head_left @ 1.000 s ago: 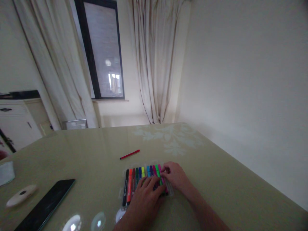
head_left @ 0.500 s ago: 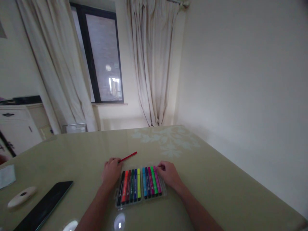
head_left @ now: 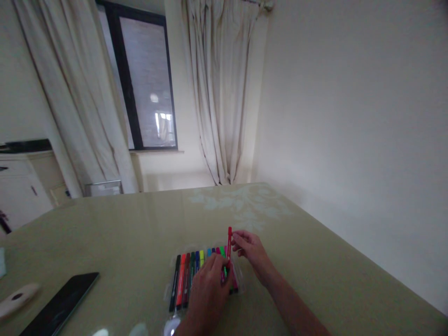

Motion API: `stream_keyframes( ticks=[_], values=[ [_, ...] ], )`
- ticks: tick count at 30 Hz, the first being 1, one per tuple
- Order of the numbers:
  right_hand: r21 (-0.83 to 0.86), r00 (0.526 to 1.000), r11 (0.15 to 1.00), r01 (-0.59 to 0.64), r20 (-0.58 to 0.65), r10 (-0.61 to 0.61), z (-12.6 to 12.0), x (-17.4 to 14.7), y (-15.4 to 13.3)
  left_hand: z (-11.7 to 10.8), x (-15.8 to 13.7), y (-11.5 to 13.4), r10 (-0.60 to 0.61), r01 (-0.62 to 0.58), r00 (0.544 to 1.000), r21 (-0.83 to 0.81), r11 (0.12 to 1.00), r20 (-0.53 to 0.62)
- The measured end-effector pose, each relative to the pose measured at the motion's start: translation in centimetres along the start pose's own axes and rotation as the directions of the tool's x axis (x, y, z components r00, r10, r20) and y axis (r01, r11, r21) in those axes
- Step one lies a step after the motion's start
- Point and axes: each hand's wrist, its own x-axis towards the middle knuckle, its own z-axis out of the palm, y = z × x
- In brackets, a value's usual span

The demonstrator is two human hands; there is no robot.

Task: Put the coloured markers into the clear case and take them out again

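Note:
A red marker (head_left: 229, 240) stands nearly upright over the right part of a clear plastic marker case (head_left: 167, 291). My left hand (head_left: 210, 280) is closed on its lower end, with the back of the hand covering the middle of the case. Close beside the marker's upper end is my right hand (head_left: 250, 247), its fingers loosely curled and apart; whether the fingertips touch the marker is hard to tell. In the case lie several markers in a row, among them a black marker (head_left: 175, 283) and an orange marker (head_left: 180, 281). Some are partly hidden by my left hand.
On the left of the glossy green table (head_left: 133, 233) lie a black flat device (head_left: 61, 303) and a white oval object (head_left: 17, 301). A pale item (head_left: 2, 262) shows at the left edge. A wall (head_left: 350, 140) runs along the table's right side.
My left hand has moved right and nearer with the red marker, turning it from slanted to nearly upright. My right hand has left the case's corner and is now at the marker.

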Motion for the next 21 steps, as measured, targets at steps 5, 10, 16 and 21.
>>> stream_keyframes(
  ticks=[5,10,16,21],
  values=[
    [-0.025,1.0,0.999,-0.029,-0.005,0.029,-0.5,0.1,0.1,0.5,-0.8,0.2,0.163,-0.161,0.987,0.092,0.983,-0.009],
    [-0.262,0.998,0.965,-0.018,0.057,0.034,-1.0,0.3,0.6,1.4,-1.5,0.9,0.233,-0.249,0.968,0.217,0.944,0.096],
    [-0.618,0.992,0.777,0.122,0.065,-0.104,-1.3,-0.3,0.6,2.5,-2.0,1.3,0.309,-0.334,0.942,0.27,0.903,0.131],
    [-0.698,0.989,0.703,0.136,0.051,-0.141,-0.8,-0.7,0.0,2.5,-1.9,1.0,0.233,-0.266,0.96,0.252,0.93,0.153]
  ],
)
